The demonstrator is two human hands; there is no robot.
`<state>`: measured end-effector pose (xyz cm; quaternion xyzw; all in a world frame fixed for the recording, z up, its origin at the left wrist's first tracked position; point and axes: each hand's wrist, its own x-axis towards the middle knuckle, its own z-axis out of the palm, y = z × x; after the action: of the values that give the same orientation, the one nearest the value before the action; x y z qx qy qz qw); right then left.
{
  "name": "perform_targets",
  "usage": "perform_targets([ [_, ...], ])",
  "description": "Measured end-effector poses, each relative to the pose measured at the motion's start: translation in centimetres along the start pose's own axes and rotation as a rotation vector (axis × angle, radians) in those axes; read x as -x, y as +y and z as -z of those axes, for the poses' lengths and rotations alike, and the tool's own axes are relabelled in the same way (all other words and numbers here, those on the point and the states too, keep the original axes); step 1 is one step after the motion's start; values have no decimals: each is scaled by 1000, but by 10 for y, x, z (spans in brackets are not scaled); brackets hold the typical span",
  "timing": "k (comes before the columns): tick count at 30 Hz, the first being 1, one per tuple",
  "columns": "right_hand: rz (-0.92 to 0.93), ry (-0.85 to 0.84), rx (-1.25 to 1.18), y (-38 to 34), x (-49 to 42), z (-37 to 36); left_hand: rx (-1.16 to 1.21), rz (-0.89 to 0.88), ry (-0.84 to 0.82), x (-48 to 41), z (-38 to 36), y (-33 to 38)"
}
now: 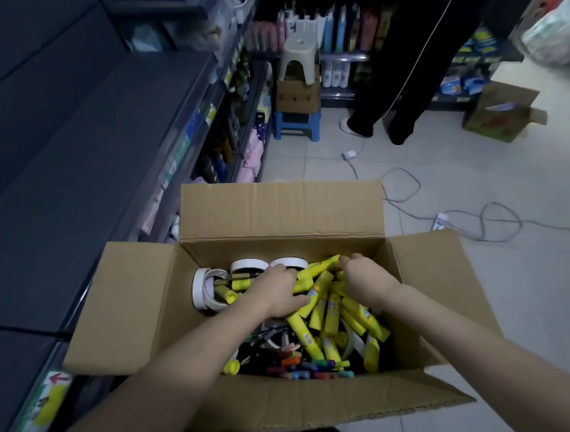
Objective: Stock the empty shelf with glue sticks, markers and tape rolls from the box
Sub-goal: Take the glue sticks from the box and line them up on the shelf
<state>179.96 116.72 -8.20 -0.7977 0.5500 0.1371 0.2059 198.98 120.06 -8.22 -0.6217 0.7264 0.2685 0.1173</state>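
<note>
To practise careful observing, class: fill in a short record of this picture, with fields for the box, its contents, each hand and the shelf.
box: open cardboard, flaps folded out
glue sticks: yellow, heaped in the right half
tape rolls: white, at the far left corner
markers: coloured caps, at the near end
left hand: on the glue sticks, grip not visible
right hand: fingers curled round glue sticks
shelf: dark, left of the box

Grey stool (298, 56), carton (298, 97), blue stool (297, 126) stood stacked at 12 o'clock; person's legs (363, 118) at 1; pwr strip (439, 221) at 2.
</note>
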Motion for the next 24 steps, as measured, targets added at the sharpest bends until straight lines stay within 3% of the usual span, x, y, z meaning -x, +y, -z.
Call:
perform_targets([
  [6, -47, -36, -87, 8, 17, -12, -75, 73, 60, -15, -25, 21],
  [16, -2, -66, 145, 9, 18, -23, -264, 157, 81, -18, -27, 15],
  [21, 68, -50, 265, 14, 9, -15, -300, 67, 51, -16, -27, 4],
  [24, 97, -84, 305, 15, 4, -12, -244, -84, 32, -13, -26, -1],
])
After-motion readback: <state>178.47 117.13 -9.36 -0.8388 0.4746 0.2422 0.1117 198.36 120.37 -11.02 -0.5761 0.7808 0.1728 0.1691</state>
